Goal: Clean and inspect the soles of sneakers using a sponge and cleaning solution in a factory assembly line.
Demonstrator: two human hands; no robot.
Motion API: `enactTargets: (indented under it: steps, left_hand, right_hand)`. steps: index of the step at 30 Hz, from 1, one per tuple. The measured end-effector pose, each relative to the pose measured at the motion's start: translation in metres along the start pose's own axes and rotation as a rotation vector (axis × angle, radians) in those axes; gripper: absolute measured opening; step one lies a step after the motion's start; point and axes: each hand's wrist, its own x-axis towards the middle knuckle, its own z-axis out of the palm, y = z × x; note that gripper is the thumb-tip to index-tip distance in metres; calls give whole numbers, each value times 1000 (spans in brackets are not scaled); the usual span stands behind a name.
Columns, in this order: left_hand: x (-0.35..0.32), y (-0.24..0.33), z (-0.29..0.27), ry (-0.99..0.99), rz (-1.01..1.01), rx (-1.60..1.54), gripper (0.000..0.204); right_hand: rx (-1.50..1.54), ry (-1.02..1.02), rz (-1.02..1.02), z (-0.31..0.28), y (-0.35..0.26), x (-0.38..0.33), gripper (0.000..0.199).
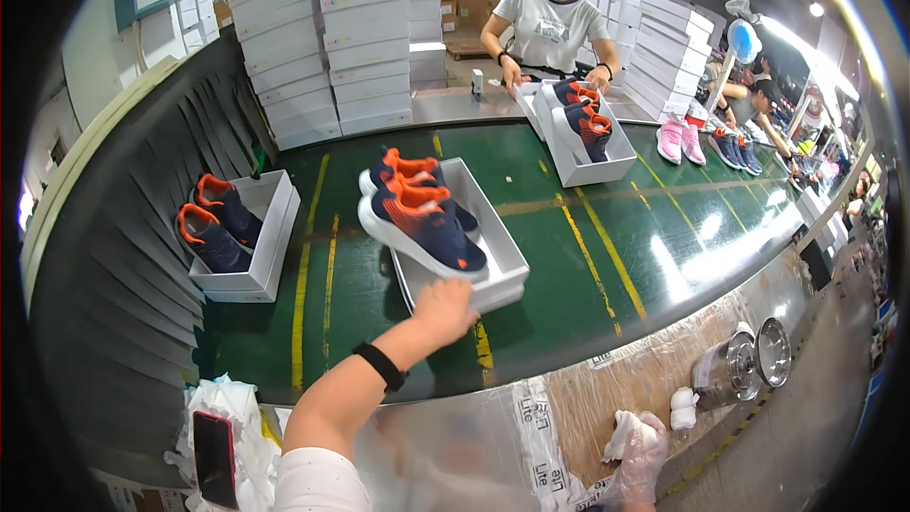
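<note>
My left hand (445,311), with a black band on the wrist, is closed on the near edge of an open white shoe box (500,228) on the green conveyor belt. A pair of navy and orange sneakers (431,228) with white soles rests at a slant across that box, partly over its left side. Down at the lower right, my right hand (645,460) wears a clear plastic glove. Its fingers are closed on a crumpled white cloth (621,436) above the brown covered bench top.
Another boxed pair (223,228) sits left by dark strip curtains (123,284). Across the belt, a co-worker (555,24) handles a box (607,156) of similar sneakers. Metal cans (730,370) stand on the near bench, a phone (216,460) lies lower left, and white boxes (365,38) are stacked behind.
</note>
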Motion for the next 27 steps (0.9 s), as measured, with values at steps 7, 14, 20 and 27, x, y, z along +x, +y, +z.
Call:
enactTargets:
  steps: [7,14,20,27]
  left_hand:
    - [2,5,-89,425,368,-217,23]
    - [43,-43,-118,-33,274,350,33]
    - [60,-49,-143,-621,-7,171,55]
    - [58,-37,-129,-658,117,713,71]
  right_hand:
    - [-21,19,-149,-13,38,7,31]
    - [132,-11,-71,-6,9,-1,32]
    - [96,-13,-56,-5,6,2,30]
    - [-134,-26,-208,-24,40,14,29]
